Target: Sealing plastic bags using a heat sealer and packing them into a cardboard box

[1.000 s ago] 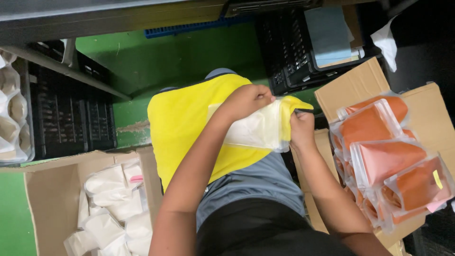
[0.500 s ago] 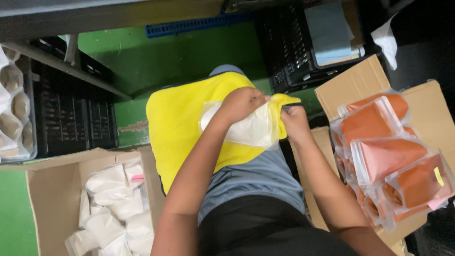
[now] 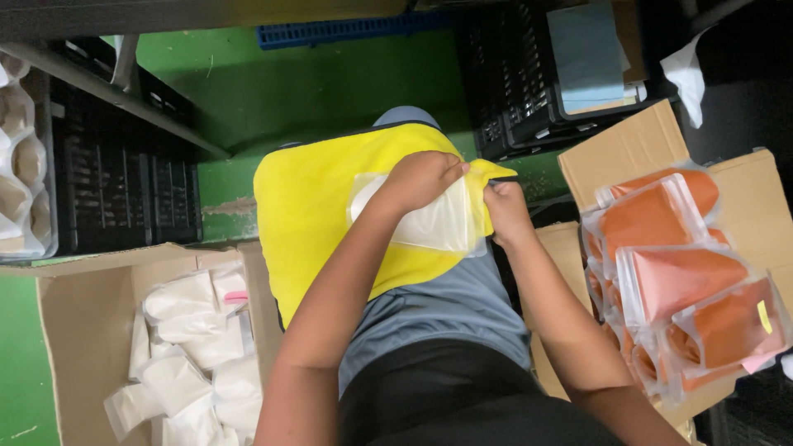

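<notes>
clear pouch (image 3: 429,221) of white powder sits clenched between our left hand (image 3: 420,177) and right hand (image 3: 505,208) (over the yellow cloth (image 3: 310,206)); we judge sealing underway, needing firm pressing along its edge.

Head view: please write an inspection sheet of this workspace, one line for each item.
Surface: yellow cloth spread over the person's lap, above a green floor.
Job's things: clear pouch of white powder lying on the cloth, held at its right end by both hands.
Clutter: cardboard box of white powder pouches at the left; cardboard box of orange powder pouches at the right.
Grippers: left hand grips the pouch from above; right hand pinches its right edge.
Cables: nothing seen.
Surroundings: black crates at the left and at the top right; a blue tray edge at the top; moulded trays at the far left.
</notes>
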